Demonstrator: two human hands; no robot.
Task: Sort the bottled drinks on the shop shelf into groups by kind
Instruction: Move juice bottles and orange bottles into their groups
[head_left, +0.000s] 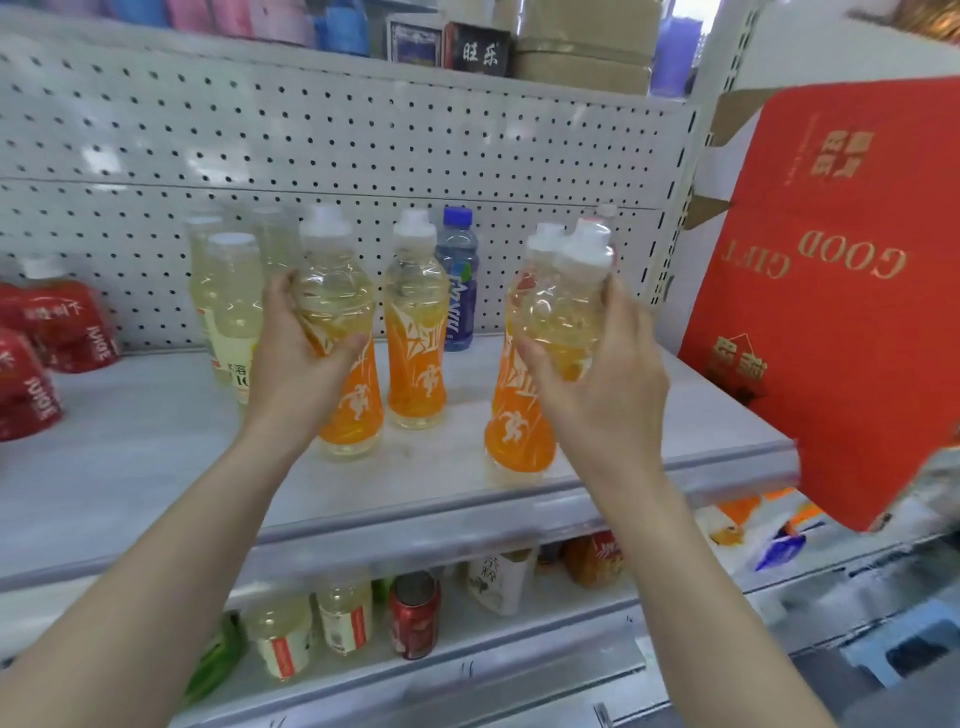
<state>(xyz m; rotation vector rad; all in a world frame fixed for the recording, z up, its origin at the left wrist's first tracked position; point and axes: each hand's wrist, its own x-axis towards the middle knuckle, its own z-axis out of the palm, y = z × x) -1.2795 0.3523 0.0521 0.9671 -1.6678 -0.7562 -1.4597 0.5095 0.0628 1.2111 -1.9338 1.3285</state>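
Here the left hand (296, 358) grips one orange-labelled bottle (335, 291), the right hand (608, 389) another (561, 306), beside a "GOOD GIFT" box (831, 312).

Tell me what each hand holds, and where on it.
Left hand grips the left orange bottle at its waist. Right hand grips the right orange bottle around its clear upper half.

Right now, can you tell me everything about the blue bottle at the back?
The blue bottle is clear bluish plastic with a blue screw cap and a dark blue label with white letters. It stands upright on the white shelf, close to the pegboard wall. An orange-labelled bottle stands in front and hides its left edge. Nobody is holding it.
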